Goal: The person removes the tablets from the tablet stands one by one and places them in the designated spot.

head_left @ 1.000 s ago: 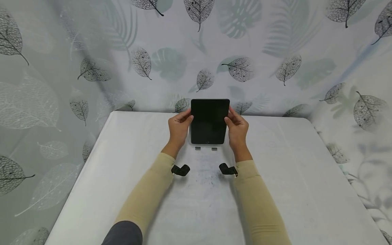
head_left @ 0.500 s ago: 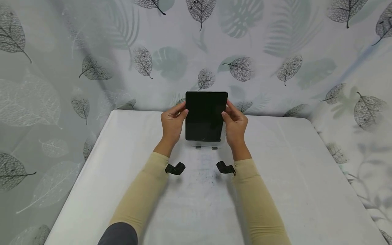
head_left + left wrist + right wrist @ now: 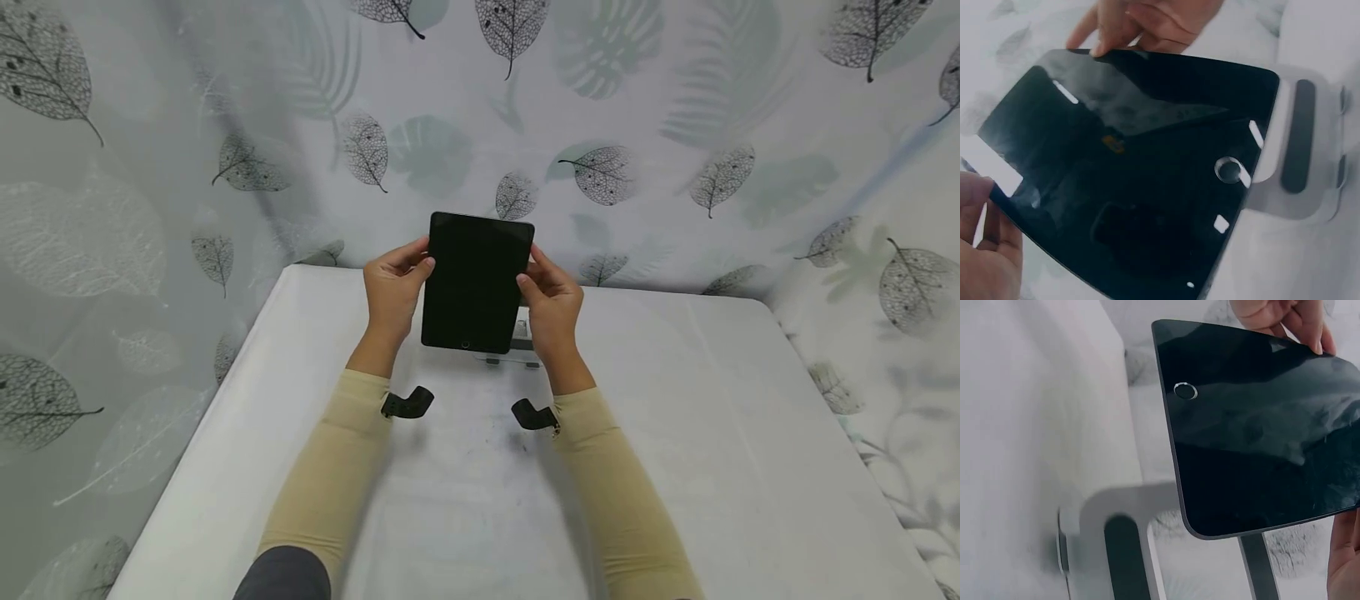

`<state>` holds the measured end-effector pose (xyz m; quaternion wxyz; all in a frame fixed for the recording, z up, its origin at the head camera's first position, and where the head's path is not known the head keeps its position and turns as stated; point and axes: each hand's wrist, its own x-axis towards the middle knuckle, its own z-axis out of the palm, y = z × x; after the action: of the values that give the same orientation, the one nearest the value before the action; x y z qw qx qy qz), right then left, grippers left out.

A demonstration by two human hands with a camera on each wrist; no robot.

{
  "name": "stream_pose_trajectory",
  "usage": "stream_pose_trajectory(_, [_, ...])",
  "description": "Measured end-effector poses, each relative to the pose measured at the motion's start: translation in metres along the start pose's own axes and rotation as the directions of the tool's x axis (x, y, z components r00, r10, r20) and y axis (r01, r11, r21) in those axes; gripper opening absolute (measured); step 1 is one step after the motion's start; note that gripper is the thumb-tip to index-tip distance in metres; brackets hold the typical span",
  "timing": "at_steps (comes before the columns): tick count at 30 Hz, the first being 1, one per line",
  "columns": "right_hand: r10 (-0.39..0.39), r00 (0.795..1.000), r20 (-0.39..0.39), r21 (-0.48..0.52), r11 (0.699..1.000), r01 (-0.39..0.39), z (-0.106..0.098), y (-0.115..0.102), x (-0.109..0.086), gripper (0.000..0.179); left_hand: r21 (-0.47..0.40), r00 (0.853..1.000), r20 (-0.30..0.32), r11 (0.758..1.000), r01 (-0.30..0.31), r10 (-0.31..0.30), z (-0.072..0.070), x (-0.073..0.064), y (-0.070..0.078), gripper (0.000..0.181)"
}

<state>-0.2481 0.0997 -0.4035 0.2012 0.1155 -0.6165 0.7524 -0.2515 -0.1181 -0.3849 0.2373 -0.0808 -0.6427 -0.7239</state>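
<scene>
A black tablet with a round home button is held up between both hands, its dark screen facing the head camera and its top leaning left. My left hand pinches its left edge, thumb on the front. On the opposite edge my right hand pinches it in the same way. Partly hidden behind the tablet, a silver-grey stand with dark pads and small lips stands on the table; in the right wrist view the tablet is apart from it.
A white cloth covers the table. Behind it hangs a leaf-patterned curtain, which also runs down both sides. Each sleeve carries a black wrist mount, one on the left and one on the right.
Both hands have raised the tablet and shifted it left, off the stand. It has turned from upright to slightly tilted, and more of the stand shows at its lower right.
</scene>
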Motion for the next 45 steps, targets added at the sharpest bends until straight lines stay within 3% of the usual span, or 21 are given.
stream_pose_trajectory(12, [0.105, 0.994, -0.006, -0.024, 0.994, -0.105, 0.042, 0.017, -0.010, 0.046, 0.037, 0.992, -0.059, 0.993, 0.114, -0.111, -0.041, 0.009, 0.002, 0.031])
stream_pose_trajectory(23, [0.166, 0.986, -0.010, -0.087, 0.982, -0.166, 0.068, 0.042, -0.020, 0.045, 0.040, 0.964, -0.111, 0.969, 0.246, -0.240, -0.068, 0.008, -0.014, 0.033])
stream_pose_trajectory(27, [0.197, 0.980, -0.016, -0.170, 0.966, -0.196, 0.075, 0.052, -0.023, 0.046, 0.077, 0.945, -0.123, 0.946, 0.314, -0.304, -0.077, 0.008, -0.022, 0.035])
stream_pose_trajectory(34, [0.202, 0.979, -0.010, -0.386, 0.902, -0.190, 0.093, 0.060, -0.034, 0.047, 0.057, 0.899, -0.183, 0.909, 0.413, -0.397, -0.094, 0.006, -0.037, 0.036])
stream_pose_trajectory(45, [0.296, 0.955, -0.011, -0.396, 0.876, -0.276, 0.112, 0.091, -0.042, 0.050, 0.034, 0.834, -0.258, 0.858, 0.513, -0.488, -0.114, 0.002, -0.062, 0.037])
